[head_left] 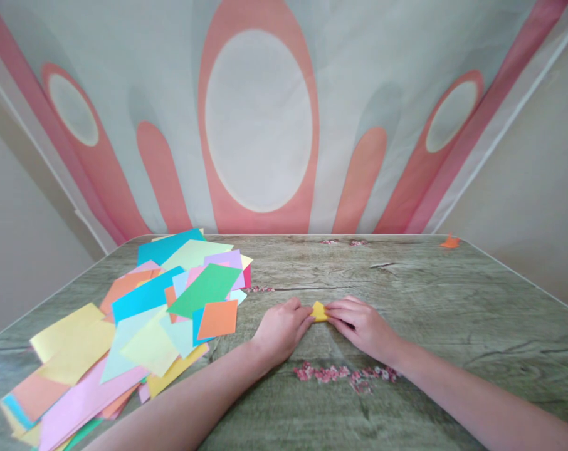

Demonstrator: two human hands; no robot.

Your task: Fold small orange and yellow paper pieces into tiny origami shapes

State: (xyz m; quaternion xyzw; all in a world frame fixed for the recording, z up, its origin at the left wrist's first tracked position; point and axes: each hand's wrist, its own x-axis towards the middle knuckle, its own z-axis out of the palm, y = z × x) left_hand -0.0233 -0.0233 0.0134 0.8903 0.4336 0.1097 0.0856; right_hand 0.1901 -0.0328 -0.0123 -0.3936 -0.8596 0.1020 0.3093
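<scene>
A small folded piece of yellow paper (318, 312) lies between my two hands near the middle of the table, its upper edge rising to a point. My left hand (284, 329) pinches its left side with the fingers closed. On the right side, the fingertips of my right hand (363, 327) are pressed together on the paper. The fingers cover both ends of it, so its full shape is hidden.
Many loose sheets of coloured paper (143, 338) are spread in an overlapping pile on the left. A small orange folded paper piece (450, 241) stands at the far right corner. The wood-patterned table (453, 300) carries printed pink flowers. Behind it hangs a patterned cloth (260, 125).
</scene>
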